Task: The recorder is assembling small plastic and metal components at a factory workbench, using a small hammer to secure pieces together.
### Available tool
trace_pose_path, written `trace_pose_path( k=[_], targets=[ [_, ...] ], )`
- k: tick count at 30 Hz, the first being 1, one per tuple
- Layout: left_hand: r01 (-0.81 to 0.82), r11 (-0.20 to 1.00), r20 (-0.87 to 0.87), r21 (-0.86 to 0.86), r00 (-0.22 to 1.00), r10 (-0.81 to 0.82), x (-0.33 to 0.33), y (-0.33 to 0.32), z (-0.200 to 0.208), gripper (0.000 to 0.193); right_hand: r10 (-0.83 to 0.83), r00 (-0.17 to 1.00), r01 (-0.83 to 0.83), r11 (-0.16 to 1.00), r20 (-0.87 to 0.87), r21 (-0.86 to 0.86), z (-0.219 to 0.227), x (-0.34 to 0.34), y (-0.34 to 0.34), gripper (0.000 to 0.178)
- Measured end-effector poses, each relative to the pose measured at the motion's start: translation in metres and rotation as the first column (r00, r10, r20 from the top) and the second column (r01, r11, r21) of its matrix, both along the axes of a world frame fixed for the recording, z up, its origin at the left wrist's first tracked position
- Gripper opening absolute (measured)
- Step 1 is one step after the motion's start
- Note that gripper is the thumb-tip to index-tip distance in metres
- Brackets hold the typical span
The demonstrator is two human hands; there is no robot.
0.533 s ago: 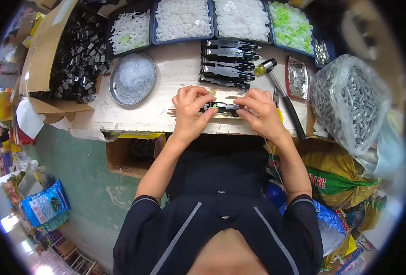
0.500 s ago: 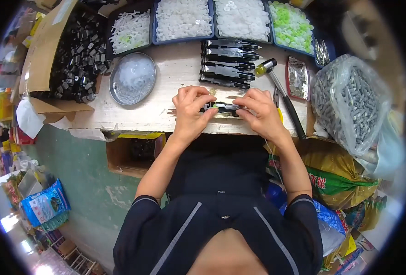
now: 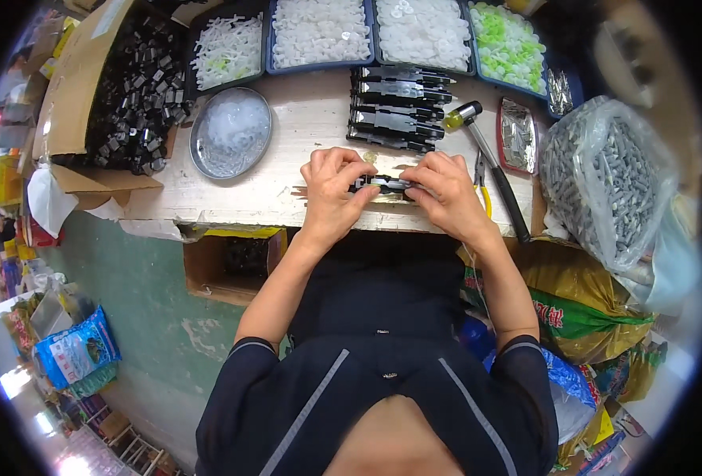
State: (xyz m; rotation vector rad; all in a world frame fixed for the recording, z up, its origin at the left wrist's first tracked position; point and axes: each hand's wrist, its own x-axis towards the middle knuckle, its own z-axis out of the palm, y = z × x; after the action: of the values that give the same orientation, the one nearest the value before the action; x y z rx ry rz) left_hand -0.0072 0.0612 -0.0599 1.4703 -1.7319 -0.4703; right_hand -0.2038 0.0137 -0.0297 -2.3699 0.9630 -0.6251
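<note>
Between my hands, close to the bench's front edge, lies a slim black part with a pale strip along its middle (image 3: 388,184). My left hand (image 3: 331,194) pinches its left end between thumb and fingers. At the other end, the thumb and fingertips of my right hand (image 3: 450,197) close on the part. The fingertips hide both ends. Just beyond, similar black parts with grey metal faces (image 3: 394,119) lie side by side in a row. A mallet (image 3: 497,170) with a black grip and a pair of yellow-handled pliers (image 3: 484,189) lie right of my right hand.
A round metal dish (image 3: 202,163) of whitish, translucent stuff stands left, beside a cardboard box (image 3: 67,119) of black pieces. Trays (image 3: 319,67) of white and green plastic bits line the back. At right are a red dish (image 3: 517,169) and a clear bag (image 3: 561,143) of grey pieces.
The hands stay almost in place on the black part. A green bit that showed by the left fingertips is no longer seen; a white one shows there. The view has shifted slightly.
</note>
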Motion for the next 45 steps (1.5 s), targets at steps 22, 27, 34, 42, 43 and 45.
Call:
trace_pose_path(
  k=[22,27,34,42,43,45],
  targets=[
    [0.04,0.999,0.104,-0.03,0.994,-0.037,-0.002,-0.005,0.004,0.009,0.148,0.989,-0.149,0.955,-0.021,-0.258,-0.017,-0.018,-0.004,0.033],
    [0.02,1.0,0.11,-0.001,0.994,-0.02,0.002,-0.002,0.003,0.009,0.135,0.99,-0.139,0.985,0.044,0.102,-0.01,-0.014,-0.02,0.015],
    [0.061,0.998,0.104,-0.028,0.993,-0.057,0.0,-0.003,0.009,0.012,-0.016,0.987,0.079,0.918,0.161,-0.39,0.058,-0.023,-0.144,0.011],
    [0.088,0.996,0.078,0.004,0.993,-0.088,0.002,-0.002,0.005,0.012,-0.787,0.614,0.424,0.397,-0.064,-0.814,0.129,-0.044,-0.328,0.037],
    [0.079,0.997,0.08,0.004,0.994,-0.079,0.002,-0.001,0.005,0.012,-0.804,0.566,0.415,0.467,-0.18,-0.781,0.128,-0.038,-0.332,0.037],
    [0.08,0.997,0.055,0.01,0.995,-0.08,0.002,0.003,0.006,0.012,-0.776,0.604,0.338,0.456,-0.182,-0.823,0.128,-0.036,-0.334,0.028]
  ],
)
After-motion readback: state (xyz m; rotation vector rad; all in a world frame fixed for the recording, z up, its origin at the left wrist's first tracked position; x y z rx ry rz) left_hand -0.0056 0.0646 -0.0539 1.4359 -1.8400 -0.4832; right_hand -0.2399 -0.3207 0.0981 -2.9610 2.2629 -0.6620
